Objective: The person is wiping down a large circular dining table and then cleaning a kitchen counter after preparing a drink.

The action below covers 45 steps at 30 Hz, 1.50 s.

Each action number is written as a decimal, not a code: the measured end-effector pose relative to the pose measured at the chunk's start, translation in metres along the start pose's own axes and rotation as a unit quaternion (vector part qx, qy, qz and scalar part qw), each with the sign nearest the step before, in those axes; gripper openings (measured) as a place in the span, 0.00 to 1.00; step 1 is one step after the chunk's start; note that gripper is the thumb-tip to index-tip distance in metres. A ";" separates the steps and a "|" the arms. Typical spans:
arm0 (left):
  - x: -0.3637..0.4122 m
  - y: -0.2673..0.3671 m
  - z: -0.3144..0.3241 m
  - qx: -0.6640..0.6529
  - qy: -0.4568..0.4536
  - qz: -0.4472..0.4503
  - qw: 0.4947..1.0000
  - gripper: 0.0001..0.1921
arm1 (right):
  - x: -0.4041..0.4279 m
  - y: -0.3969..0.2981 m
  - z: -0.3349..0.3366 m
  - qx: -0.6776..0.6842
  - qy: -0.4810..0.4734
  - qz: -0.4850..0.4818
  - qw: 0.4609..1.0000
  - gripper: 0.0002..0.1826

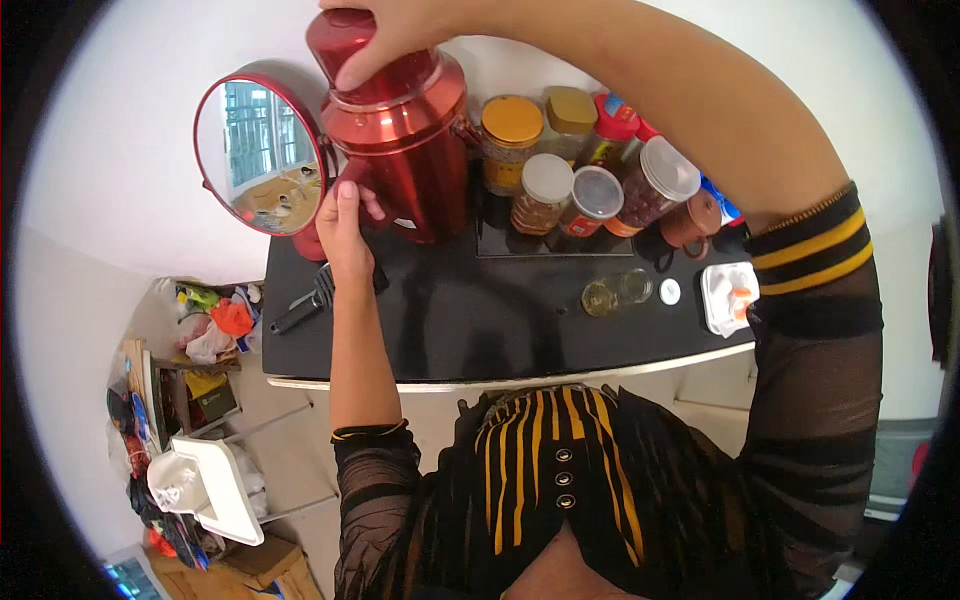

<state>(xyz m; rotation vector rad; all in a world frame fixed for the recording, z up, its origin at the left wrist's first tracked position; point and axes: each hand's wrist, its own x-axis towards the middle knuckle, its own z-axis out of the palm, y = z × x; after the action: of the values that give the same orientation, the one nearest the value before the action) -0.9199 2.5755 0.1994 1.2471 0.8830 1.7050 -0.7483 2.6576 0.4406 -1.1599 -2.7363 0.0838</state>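
Observation:
A shiny red metal thermos flask (pixel 431 176) stands upright at the back of a black tabletop (pixel 480 330). My left hand (pixel 349 232) is wrapped around its handle (pixel 354 174), thumb uppermost. Above, my right hand (pixel 405 34) grasps the red cup-shaped cap (pixel 330 45), which sits on the flask's neck. Part of that hand is cut off by the picture's top edge. Close by on the left, a round mirror (pixel 259 157) with a red frame faces me.
Several lidded jars (pixel 545 195) stand right of the flask, some on a dark glossy tray (pixel 495 241). Farther right are a brown mug (pixel 690 217), a small glass jar on its side (pixel 615 292), a white lid (pixel 670 292) and a white container (pixel 724 296). A black hairbrush (pixel 304 307) lies left.

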 end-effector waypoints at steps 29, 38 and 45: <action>-0.131 0.085 0.068 0.023 0.291 0.014 0.956 0.20 | -0.477 0.043 0.218 0.147 0.004 0.151 0.978 0.48; -0.231 0.145 0.086 0.092 0.308 0.044 0.946 0.26 | -0.471 0.076 0.222 0.120 0.014 0.100 0.988 0.48; -0.310 0.183 0.108 0.139 0.290 0.004 0.947 0.19 | -0.400 0.068 0.097 0.433 0.193 -0.044 0.879 0.08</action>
<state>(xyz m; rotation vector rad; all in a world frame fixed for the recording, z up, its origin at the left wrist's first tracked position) -0.8036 2.2256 0.2711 0.9188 1.5069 2.0462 -0.4438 2.4187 0.2847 -0.6772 -1.9923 0.8592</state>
